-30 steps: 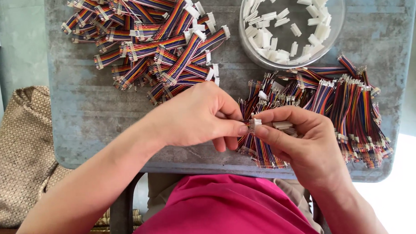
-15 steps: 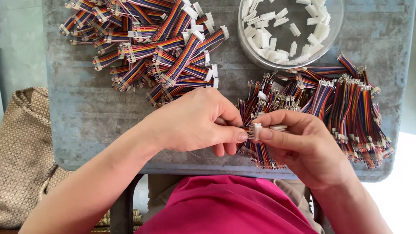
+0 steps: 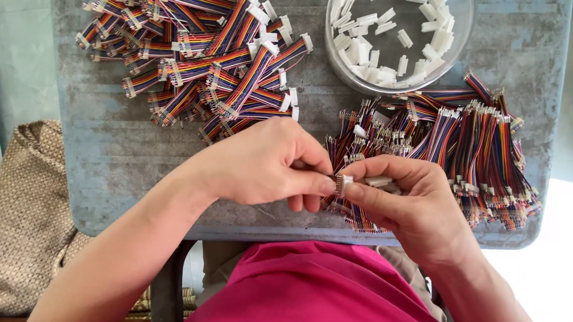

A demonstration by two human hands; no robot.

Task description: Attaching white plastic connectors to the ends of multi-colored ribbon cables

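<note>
Connector: I see a small white housing (image 3: 345, 180) pinched between both thumbs, above the table's near edge.
Left hand (image 3: 261, 165): fingertips closed on the cable end.
Right hand (image 3: 415, 201): closed on housing; spare white pieces held.
Technique: I'd keep pins square, press gently.
Surroundings: loose rainbow cables (image 3: 470, 148) right, finished cables (image 3: 213, 55) far left, dish of housings (image 3: 399, 36).

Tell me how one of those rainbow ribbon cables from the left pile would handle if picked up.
A ribbon cable probably feels very light and floppy: thin flat wires, lying bent and crossed in the heap. Its white connector end likely gives a firmer grip. Neighbours overlap it, so some may drag along.
</note>
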